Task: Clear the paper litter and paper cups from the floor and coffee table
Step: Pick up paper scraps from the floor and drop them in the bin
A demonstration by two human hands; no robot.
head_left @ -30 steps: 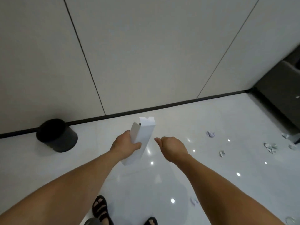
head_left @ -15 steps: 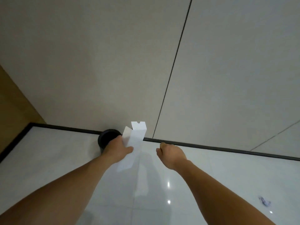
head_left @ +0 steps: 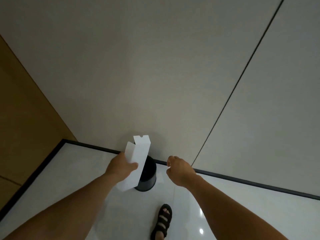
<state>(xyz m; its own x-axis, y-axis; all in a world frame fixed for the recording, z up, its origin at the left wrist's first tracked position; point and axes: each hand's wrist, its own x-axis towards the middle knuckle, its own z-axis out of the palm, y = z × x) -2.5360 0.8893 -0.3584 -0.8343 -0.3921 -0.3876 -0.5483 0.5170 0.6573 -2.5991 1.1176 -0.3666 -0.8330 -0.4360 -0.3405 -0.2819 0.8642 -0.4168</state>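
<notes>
One piece of litter is in play right now: a long white paper box (head_left: 138,153), flaps open at its top end, gripped by the left hand (head_left: 120,168) with the thumb pressed across its front face. The box stands tilted, top leaning toward 1 o'clock, and it hangs in front of the black bin (head_left: 149,178), covering the bin's 9 o'clock side and most of its mouth from this angle. The bin sits on the glossy white floor (head_left: 69,170), tight against the dark baseboard (head_left: 242,181) at the foot of the pale wall (head_left: 155,84), dead ahead at 12 o'clock.

Over at the bin's 3 o'clock, the right hand (head_left: 179,170) hovers with its fingers curled into a loose fist, and nothing shows inside it. A sandalled foot (head_left: 162,220) is planted at the bin's 6 o'clock, so the person is close.

My read: this is the drop-off step, box at the bin and not yet let go. Next, the lower end needs to be steered over the opening and the box tipped more upright before the fingers release. It is long next to that bin, so a slanted drop could catch the rim and tip out onto the floor.
</notes>
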